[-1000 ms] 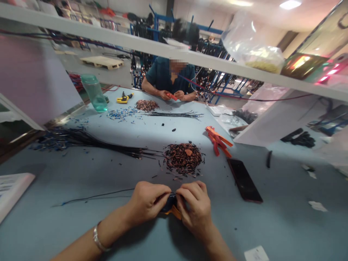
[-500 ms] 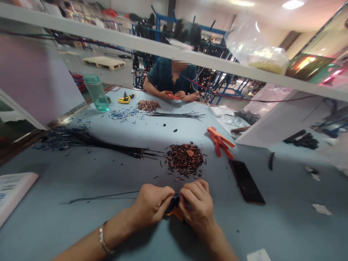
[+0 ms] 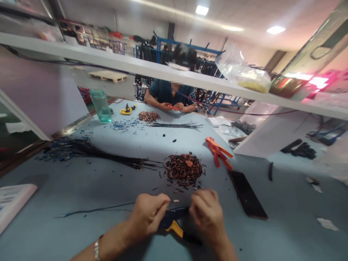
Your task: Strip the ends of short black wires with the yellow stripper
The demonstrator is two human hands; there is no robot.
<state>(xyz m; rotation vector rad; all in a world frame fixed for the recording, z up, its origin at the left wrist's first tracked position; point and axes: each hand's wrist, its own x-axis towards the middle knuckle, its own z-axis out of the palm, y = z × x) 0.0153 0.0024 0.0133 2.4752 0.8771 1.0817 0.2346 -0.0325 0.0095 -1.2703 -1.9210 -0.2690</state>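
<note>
My left hand (image 3: 150, 214) is closed in a pinch on a thin black wire (image 3: 108, 207). The wire runs out to the left, where it has a blue end, and a short pale tip sticks out past my fingers on the right. Just below lies a dark wire stripper (image 3: 174, 226) with a yellow part, partly hidden by my left hand. My right hand (image 3: 208, 214), slightly blurred, is curled beside the tool's right side; what its fingers hold, if anything, is hidden. Beyond both hands is a pile of short black and copper-coloured wire offcuts (image 3: 183, 170).
A bundle of black wires (image 3: 108, 156) lies left, orange-handled pliers (image 3: 219, 152) and a phone (image 3: 247, 194) right. Further off are a green bottle (image 3: 101, 105) and yellow pliers (image 3: 128, 109). A co-worker (image 3: 171, 96) sits opposite, under a white shelf bar (image 3: 152, 70).
My right hand has moved right, away from my left hand, opening a gap. The wire's pale tip and more of the stripper now show. The camera view has tilted up slightly.
</note>
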